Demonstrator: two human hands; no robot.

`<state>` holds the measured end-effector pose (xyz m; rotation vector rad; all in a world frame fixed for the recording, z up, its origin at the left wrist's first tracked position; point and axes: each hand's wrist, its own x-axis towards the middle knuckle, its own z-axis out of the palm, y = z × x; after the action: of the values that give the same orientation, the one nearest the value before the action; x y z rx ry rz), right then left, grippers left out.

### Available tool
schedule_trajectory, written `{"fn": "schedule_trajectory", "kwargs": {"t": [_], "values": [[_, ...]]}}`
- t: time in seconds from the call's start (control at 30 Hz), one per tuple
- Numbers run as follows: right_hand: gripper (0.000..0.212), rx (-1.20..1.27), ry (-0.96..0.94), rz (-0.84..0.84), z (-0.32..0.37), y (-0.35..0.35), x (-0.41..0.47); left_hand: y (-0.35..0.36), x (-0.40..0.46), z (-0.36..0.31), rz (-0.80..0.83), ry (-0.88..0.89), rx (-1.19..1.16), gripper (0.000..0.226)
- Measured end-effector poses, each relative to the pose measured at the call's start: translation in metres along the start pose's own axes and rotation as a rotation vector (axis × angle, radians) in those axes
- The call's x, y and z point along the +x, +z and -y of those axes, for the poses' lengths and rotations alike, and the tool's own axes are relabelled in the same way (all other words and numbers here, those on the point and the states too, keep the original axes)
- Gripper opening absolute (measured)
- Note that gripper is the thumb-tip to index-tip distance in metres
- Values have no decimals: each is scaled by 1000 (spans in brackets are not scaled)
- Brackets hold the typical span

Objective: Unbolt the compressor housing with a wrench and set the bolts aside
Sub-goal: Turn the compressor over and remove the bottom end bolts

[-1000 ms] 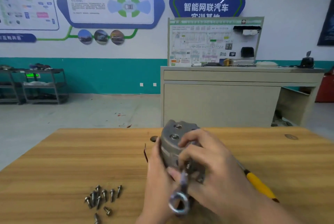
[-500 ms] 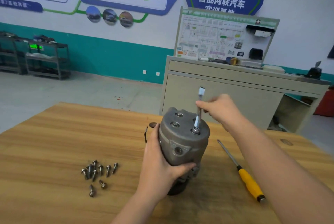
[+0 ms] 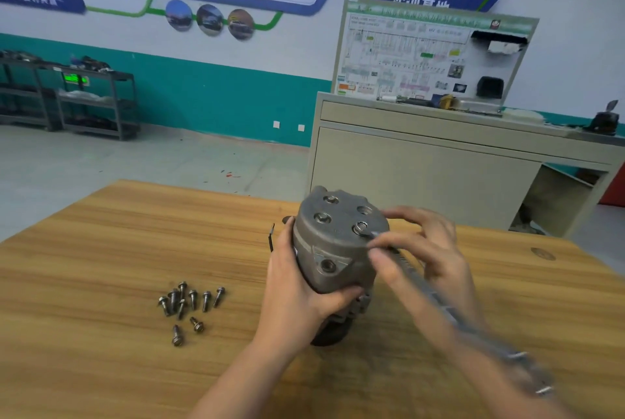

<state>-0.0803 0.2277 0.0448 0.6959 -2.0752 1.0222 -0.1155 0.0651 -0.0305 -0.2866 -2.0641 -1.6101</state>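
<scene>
A grey metal compressor housing (image 3: 333, 249) stands upright on the wooden table (image 3: 101, 249), its top face showing several bolt holes. My left hand (image 3: 297, 286) grips its left and front side. My right hand (image 3: 419, 249) holds a long steel wrench (image 3: 439, 297) near its head. The wrench's ring end sits on a bolt at the right of the housing top, and its blurred handle runs down to the lower right. A pile of several loose bolts (image 3: 189, 303) lies on the table to the left of the housing.
A beige cabinet (image 3: 439, 168) with a wiring display board stands behind the table. Dark metal shelving (image 3: 67, 97) lines the far left wall. The table's far edge runs just behind the housing. No screwdriver shows in this frame.
The wrench has swung from standing upright on the bolt to lying low, its handle pointing toward me. My right hand has come down with it. My left hand keeps its hold on the housing.
</scene>
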Motion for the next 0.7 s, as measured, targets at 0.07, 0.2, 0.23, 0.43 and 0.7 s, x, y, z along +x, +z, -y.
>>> {"fn": "schedule_trajectory", "kwargs": {"t": [0.07,0.2,0.23,0.43,0.7], "values": [[17,223,167,-144,-17,-2,-1,0,1,1,12,-4,17,128],[22,475,717,-230,-41,7,32,1,2,-1,17,-7,19,127],[21,384,803,-162,-45,8,45,1,2,-1,18,-4,18,127],[19,-142,657,312,-4,28,117,2,3,1,11,-6,45,128],[18,-215,-90,178,35,25,26,4,2,3,30,-16,-2,108]]}}
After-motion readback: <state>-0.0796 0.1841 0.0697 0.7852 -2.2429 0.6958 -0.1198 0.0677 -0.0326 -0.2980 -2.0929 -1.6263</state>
